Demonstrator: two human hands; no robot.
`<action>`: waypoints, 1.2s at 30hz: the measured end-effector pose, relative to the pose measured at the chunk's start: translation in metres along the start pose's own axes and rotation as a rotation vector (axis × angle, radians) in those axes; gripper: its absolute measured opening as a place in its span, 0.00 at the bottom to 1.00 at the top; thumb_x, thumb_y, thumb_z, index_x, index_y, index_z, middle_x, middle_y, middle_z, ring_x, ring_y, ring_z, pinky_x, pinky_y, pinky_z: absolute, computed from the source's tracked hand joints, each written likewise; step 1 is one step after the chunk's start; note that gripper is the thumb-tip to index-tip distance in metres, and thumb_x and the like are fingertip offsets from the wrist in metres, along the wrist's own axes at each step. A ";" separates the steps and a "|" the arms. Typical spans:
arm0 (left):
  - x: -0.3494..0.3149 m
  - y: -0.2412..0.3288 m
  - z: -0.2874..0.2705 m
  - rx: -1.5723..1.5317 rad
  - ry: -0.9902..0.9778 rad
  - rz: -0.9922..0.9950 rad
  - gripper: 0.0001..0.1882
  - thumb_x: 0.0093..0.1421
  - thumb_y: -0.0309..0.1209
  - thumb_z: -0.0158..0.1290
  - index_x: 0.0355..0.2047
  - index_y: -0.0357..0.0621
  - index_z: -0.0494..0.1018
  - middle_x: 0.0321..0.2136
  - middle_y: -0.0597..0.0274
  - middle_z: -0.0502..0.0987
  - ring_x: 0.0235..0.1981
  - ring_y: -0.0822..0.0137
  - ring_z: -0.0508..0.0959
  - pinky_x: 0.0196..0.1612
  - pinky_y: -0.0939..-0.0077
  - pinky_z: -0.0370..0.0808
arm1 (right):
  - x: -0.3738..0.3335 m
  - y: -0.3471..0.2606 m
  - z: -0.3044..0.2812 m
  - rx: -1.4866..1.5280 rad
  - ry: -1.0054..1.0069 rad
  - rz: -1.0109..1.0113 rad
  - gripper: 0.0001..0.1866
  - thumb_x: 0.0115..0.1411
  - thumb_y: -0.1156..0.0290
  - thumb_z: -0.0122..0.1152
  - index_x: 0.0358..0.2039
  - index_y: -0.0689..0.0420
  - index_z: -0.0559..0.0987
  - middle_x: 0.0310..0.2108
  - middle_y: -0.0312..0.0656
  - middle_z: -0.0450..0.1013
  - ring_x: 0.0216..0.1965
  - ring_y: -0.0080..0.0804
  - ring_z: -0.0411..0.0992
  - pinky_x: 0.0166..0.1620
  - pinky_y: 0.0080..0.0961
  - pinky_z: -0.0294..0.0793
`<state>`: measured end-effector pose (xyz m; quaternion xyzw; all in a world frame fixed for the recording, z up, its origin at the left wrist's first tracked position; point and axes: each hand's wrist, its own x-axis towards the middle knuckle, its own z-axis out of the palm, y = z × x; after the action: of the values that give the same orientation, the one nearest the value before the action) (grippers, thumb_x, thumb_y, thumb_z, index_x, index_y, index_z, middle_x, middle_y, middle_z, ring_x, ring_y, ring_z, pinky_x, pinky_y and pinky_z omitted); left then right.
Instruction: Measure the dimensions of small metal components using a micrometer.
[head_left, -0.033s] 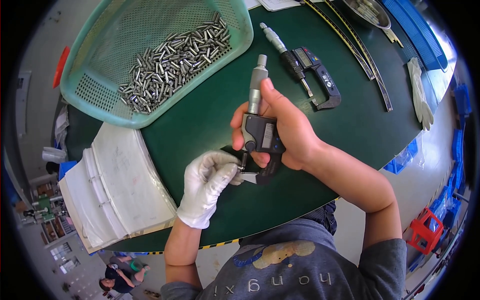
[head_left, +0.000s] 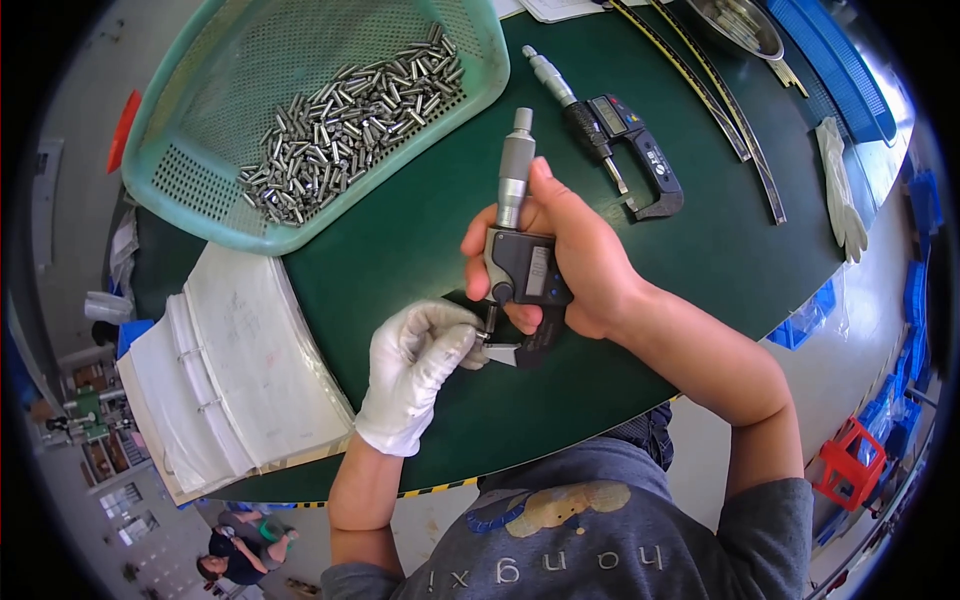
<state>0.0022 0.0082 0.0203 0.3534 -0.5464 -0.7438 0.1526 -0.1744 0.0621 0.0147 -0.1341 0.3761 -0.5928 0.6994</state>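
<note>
Change: pose and grip match the earlier frame.
Left hand (head_left: 408, 380): gloved, fingertips pinched on pin (head_left: 484, 335) at micrometer (head_left: 515, 265) gap; pin contact unclear.
Right hand (head_left: 590, 265): bare, clamped around micrometer, thumb beside thimble (head_left: 517, 155).
Writing: lettering on shirt (head_left: 600, 530); display (head_left: 538, 272) digits too small.
Table (head_left: 730, 280): green, striped edge; basket (head_left: 265, 240) of pins.
Room: pale floor (head_left: 715, 440), red stool (head_left: 852, 462).

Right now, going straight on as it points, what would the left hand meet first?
The left hand would likely meet the micrometer held in the right hand first; its frame lies just beyond the fingertips, though contact is unclear.
</note>
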 end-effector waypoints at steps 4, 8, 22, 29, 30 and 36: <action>0.002 -0.007 -0.006 -0.127 -0.005 0.096 0.08 0.53 0.27 0.52 0.30 0.35 0.69 0.25 0.61 0.72 0.25 0.74 0.73 0.32 0.80 0.72 | -0.003 -0.002 0.005 -0.011 0.044 0.026 0.38 0.55 0.37 0.20 0.28 0.61 0.70 0.20 0.46 0.69 0.11 0.28 0.60 0.15 0.19 0.61; 0.005 -0.014 0.003 -0.198 0.093 0.260 0.07 0.53 0.26 0.52 0.30 0.36 0.69 0.27 0.61 0.71 0.27 0.73 0.74 0.33 0.81 0.72 | -0.002 0.004 0.000 -0.162 -0.101 -0.055 0.16 0.55 0.58 0.47 0.28 0.61 0.69 0.21 0.45 0.70 0.12 0.23 0.61 0.15 0.16 0.61; 0.013 -0.023 0.001 0.031 0.049 0.516 0.04 0.54 0.23 0.51 0.31 0.40 0.70 0.26 0.66 0.68 0.27 0.78 0.68 0.29 0.86 0.66 | -0.005 0.011 0.008 -0.290 0.059 -0.085 0.14 0.42 0.84 0.59 0.28 0.59 0.66 0.20 0.38 0.68 0.14 0.20 0.65 0.17 0.15 0.63; 0.004 -0.020 0.003 -0.293 -0.038 0.449 0.05 0.54 0.21 0.49 0.32 0.35 0.69 0.28 0.62 0.69 0.30 0.73 0.72 0.32 0.82 0.70 | -0.010 0.015 0.016 -0.225 0.074 -0.093 0.16 0.42 0.85 0.55 0.32 0.60 0.63 0.20 0.41 0.66 0.13 0.25 0.63 0.18 0.19 0.66; 0.004 -0.021 0.003 -0.299 -0.049 0.448 0.05 0.54 0.21 0.50 0.32 0.35 0.69 0.28 0.62 0.69 0.30 0.73 0.72 0.32 0.82 0.70 | -0.011 0.016 0.017 -0.247 0.060 -0.087 0.16 0.42 0.85 0.55 0.32 0.60 0.63 0.20 0.41 0.66 0.13 0.25 0.63 0.18 0.19 0.66; 0.008 -0.026 0.003 -0.246 -0.022 0.486 0.05 0.53 0.21 0.50 0.32 0.35 0.69 0.28 0.62 0.69 0.30 0.73 0.73 0.32 0.82 0.71 | -0.010 0.017 0.012 -0.225 0.041 -0.111 0.16 0.42 0.85 0.53 0.33 0.60 0.63 0.23 0.43 0.66 0.13 0.25 0.63 0.18 0.21 0.67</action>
<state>-0.0013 0.0153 -0.0059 0.1825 -0.5226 -0.7499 0.3623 -0.1539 0.0732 0.0156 -0.2202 0.4463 -0.5875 0.6381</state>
